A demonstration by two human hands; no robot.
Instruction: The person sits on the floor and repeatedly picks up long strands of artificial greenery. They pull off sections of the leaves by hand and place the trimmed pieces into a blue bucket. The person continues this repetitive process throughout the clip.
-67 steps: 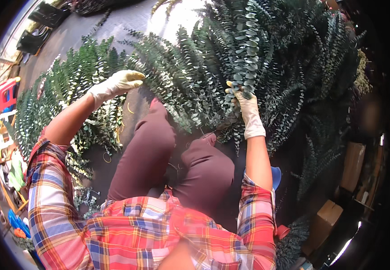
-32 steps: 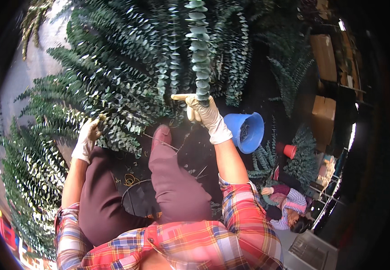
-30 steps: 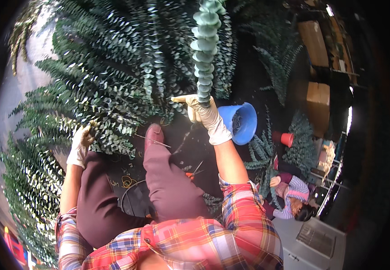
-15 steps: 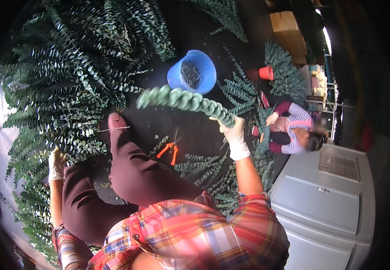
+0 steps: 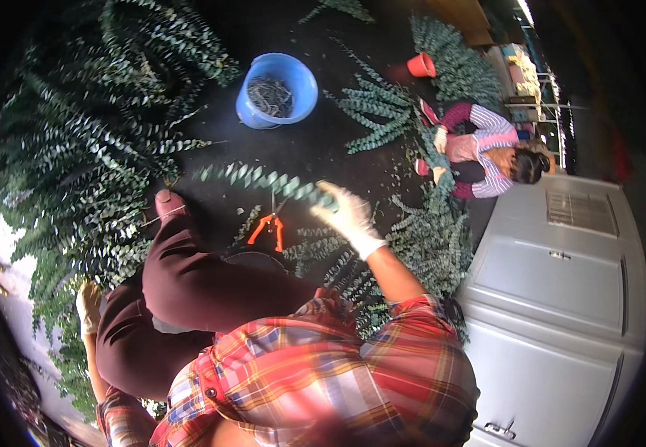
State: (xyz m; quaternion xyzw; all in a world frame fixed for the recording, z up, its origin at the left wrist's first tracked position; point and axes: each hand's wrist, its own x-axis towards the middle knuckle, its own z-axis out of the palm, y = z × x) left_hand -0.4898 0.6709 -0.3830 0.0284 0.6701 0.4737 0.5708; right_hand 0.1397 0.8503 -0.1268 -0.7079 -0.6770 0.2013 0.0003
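My gloved right hand [image 5: 347, 216] is closed round the near end of a eucalyptus stem [image 5: 263, 179]. Its leafy tip points left over the dark floor, slightly blurred. Below the stem lie orange-handled pruning shears [image 5: 271, 225], blades spread, touched by neither hand. Down beside my left knee is my gloved left hand [image 5: 89, 304], fingers loosely stretched and nothing visible in them. A big heap of eucalyptus branches [image 5: 106, 141] fills the floor on the left, right up to that hand.
A blue bucket [image 5: 309, 89] of thin dark pieces stands ahead. More eucalyptus branches [image 5: 420, 246] lie to my right. Beyond them a person [image 5: 479, 149] in a striped top crouches, holding foliage, near a small red bucket [image 5: 421, 65]. White cabinet-like panels [image 5: 554, 298] stand at right.
My right hand has moved left and back toward my body, swinging the eucalyptus stem over the shears. The view has shifted, so bucket and person appear higher. My left hand stays by the knee.
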